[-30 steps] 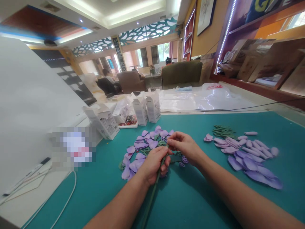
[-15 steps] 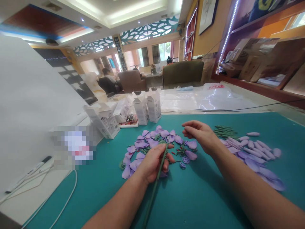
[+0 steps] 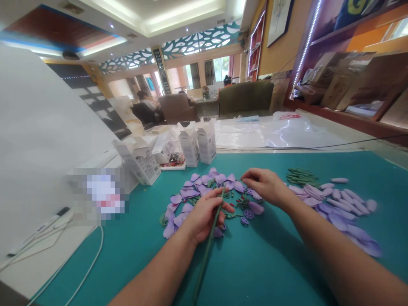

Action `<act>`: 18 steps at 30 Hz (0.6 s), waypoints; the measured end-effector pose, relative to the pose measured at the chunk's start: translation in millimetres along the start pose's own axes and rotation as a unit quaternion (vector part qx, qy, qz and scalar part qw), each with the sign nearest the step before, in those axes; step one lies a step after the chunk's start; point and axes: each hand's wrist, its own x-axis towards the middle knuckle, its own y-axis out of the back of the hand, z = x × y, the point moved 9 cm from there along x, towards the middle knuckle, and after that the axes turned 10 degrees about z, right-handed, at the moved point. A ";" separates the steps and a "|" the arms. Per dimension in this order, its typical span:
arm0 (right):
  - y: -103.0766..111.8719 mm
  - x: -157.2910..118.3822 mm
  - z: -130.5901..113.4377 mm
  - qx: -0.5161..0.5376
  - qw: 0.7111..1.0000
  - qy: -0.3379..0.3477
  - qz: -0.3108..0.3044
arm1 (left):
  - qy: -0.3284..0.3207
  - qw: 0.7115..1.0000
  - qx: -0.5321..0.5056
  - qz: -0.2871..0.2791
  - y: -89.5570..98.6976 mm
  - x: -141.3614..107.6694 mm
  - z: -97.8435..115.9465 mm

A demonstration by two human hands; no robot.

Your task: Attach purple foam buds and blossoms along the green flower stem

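Note:
A long thin green stem (image 3: 207, 255) slants up through my left hand (image 3: 207, 214), whose fingers are wrapped round its upper part. To the right, my right hand (image 3: 263, 185) hovers above the edge of the petal pile, thumb and fingertips pinched together; whatever they hold, if anything, is too small to name. Around and under my left hand lie many purple petals (image 3: 189, 193) with small green pieces. Near my right hand are purple round openwork pieces (image 3: 248, 213) and a green cluster with red tips.
On the right lie a bundle of green sticks (image 3: 302, 176) and pale purple pieces (image 3: 347, 202). White boxes (image 3: 207, 142) stand at the mat's back edge. A white cable (image 3: 101, 246) curves at left. People sit in the background.
My right hand has moved slightly left and down, its fingertips closer to the petals and to the stem's top. My left hand still holds the stem, nearly unmoved.

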 end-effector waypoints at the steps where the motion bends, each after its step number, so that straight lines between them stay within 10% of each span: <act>1: 3.0 1.1 1.5 -0.016 1.000 0.002 0.007 | 0.000 1.000 -0.002 0.003 0.4 0.2 0.5; 12: 0.7 5.5 25.5 -0.213 0.976 0.035 -0.036 | 0.000 0.999 -0.015 0.038 9.4 4.7 1.1; 18: -34.2 -18.6 9.3 -0.201 0.948 0.111 -0.222 | 0.001 0.998 -0.024 0.050 11.5 4.1 4.0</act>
